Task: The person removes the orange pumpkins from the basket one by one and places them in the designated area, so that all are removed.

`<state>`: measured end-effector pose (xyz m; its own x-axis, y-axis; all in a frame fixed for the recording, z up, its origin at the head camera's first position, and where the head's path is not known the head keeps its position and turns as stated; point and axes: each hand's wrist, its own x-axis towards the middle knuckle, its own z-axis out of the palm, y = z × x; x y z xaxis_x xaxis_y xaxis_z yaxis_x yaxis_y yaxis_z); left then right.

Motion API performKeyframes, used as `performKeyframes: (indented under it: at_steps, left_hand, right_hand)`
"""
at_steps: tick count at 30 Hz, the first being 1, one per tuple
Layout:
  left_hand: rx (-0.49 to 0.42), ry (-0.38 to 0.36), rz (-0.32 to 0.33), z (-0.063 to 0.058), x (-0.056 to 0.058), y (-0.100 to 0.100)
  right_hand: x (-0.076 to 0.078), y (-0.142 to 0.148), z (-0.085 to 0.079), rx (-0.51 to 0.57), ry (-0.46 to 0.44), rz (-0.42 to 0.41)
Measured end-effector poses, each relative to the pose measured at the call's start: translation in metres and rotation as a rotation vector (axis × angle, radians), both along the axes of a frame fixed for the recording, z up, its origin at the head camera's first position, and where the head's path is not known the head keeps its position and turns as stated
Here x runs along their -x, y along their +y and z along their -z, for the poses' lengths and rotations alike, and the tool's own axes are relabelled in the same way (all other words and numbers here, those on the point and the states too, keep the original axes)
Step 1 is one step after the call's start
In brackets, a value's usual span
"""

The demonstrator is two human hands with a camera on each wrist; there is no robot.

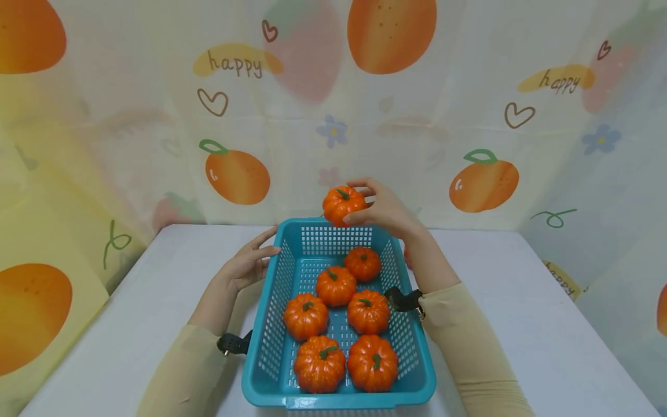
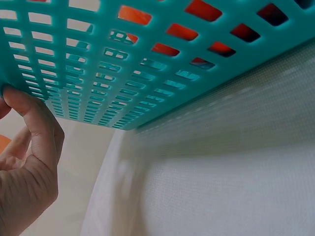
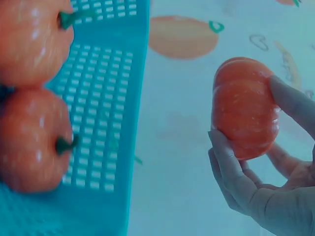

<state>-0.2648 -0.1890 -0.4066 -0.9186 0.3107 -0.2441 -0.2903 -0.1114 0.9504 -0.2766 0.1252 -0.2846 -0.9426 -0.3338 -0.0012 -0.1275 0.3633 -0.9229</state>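
A small orange pumpkin with a green stem is held above the far end of a blue-green plastic basket. My right hand grips it from the right, thumb and fingers on its sides. The right wrist view shows the held pumpkin apart from the basket wall. Several more pumpkins lie inside the basket. My left hand touches the basket's far left side, its fingers fairly straight in the head view. In the left wrist view, fingertips of the left hand meet the perforated wall.
The basket stands on a white-covered table. A red-orange thing shows beside the basket, mostly hidden behind the right forearm. A fruit-printed cloth hangs behind the table. Black straps sit on both wrists.
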Motion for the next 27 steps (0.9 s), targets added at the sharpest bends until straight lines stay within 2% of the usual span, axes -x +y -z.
performKeyframes:
  at_steps: [5, 9, 15, 20, 27]
  left_hand:
    - [-0.004, -0.004, -0.009, 0.002, 0.001, 0.000]
    - [0.013, 0.007, -0.003, 0.004, 0.002, 0.000]
    - [0.010, 0.015, 0.001, 0.005, 0.002, -0.001]
    - [0.003, 0.016, -0.008, 0.004, 0.001, -0.001]
    - [0.032, 0.021, -0.009, 0.006, 0.001, -0.001]
  right_hand:
    - [-0.005, 0.029, -0.003, -0.044, 0.033, 0.047]
    - [-0.006, 0.051, 0.001, -0.053, 0.041, 0.094]
    - [-0.006, 0.079, 0.007, -0.029, 0.046, 0.130]
    - [-0.007, 0.102, 0.010, -0.001, 0.017, 0.156]
    - [-0.007, 0.133, 0.020, 0.017, -0.001, 0.243]
